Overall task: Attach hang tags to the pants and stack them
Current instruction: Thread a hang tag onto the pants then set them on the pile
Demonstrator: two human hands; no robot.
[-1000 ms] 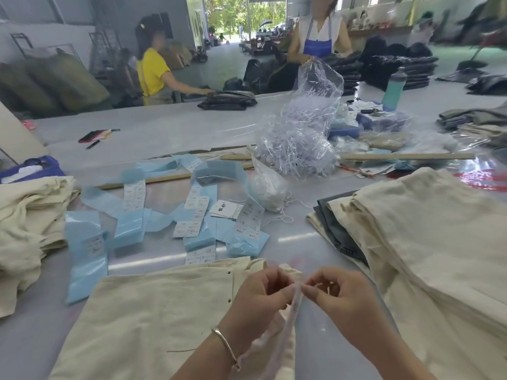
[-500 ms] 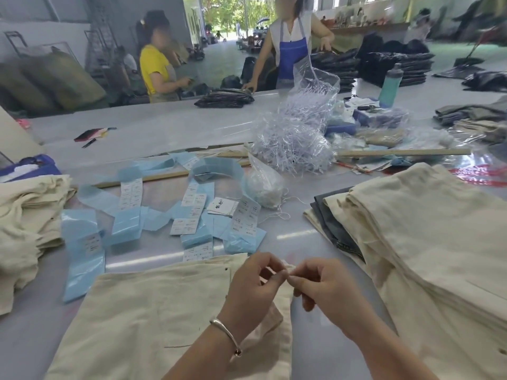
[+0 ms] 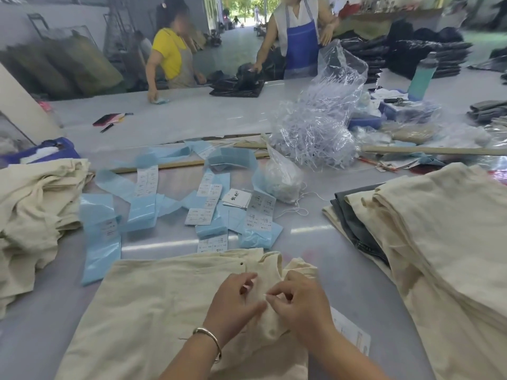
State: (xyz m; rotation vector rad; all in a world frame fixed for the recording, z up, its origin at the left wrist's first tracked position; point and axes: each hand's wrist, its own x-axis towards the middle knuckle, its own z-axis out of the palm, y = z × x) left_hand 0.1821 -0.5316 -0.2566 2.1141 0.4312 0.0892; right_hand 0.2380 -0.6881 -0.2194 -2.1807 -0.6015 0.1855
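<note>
Cream pants (image 3: 153,311) lie flat on the grey table in front of me, waistband toward the far right. My left hand (image 3: 236,303) and my right hand (image 3: 299,303) meet over the waistband. My right hand pinches a thin white string at its fingertips; my left hand's fingers curl beside it, and I cannot see whether they hold the string. A white hang tag (image 3: 351,333) lies partly hidden beneath my right forearm. At the right a stack of folded cream pants (image 3: 439,237) rests on a grey pair (image 3: 354,223).
Blue sticker strips and white size labels (image 3: 208,215) are scattered beyond the pants. A small bag of strings (image 3: 282,179), a big clear bag of plastic fasteners (image 3: 315,133), a loose cream pile (image 3: 35,215) at left, a wooden stick (image 3: 433,150). Two people stand at the far edge.
Both hands have dropped from above the table down onto the waistband. The pink-white strip hanging between them earlier is gone, and a hang tag now shows under my right forearm.
</note>
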